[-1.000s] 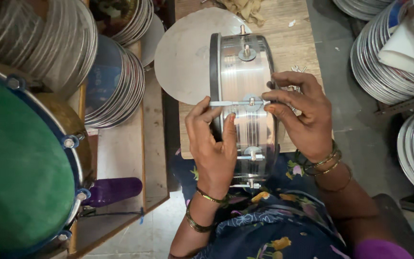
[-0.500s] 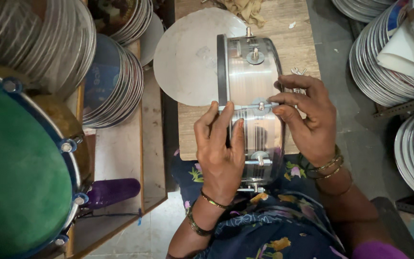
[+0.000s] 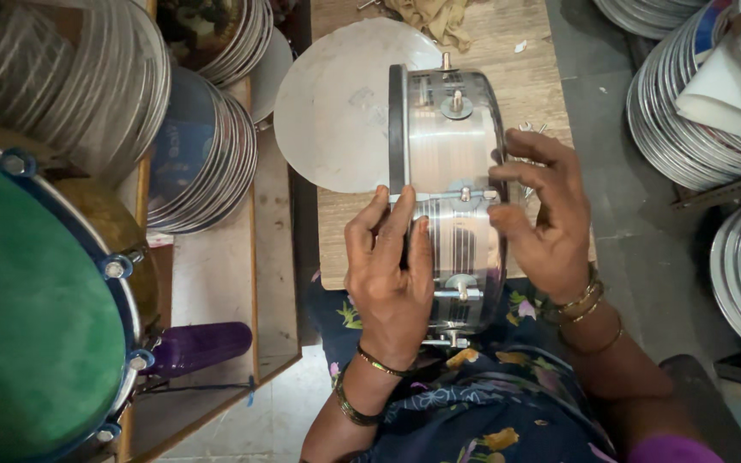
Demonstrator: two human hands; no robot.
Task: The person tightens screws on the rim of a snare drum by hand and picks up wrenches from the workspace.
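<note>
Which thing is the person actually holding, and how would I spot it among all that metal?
Start at the wooden board in the middle. On its near edge, between the left hand and right hand, lies a shiny metal drum shell on its side. Unlike the flat discs stacked around, it is a deep cylinder with tension rods.

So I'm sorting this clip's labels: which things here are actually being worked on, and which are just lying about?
In hand:
metal drum shell
left hand
right hand
rod

Lying about:
round skin
green drum
disc stacks
cloth
purple handle
</note>
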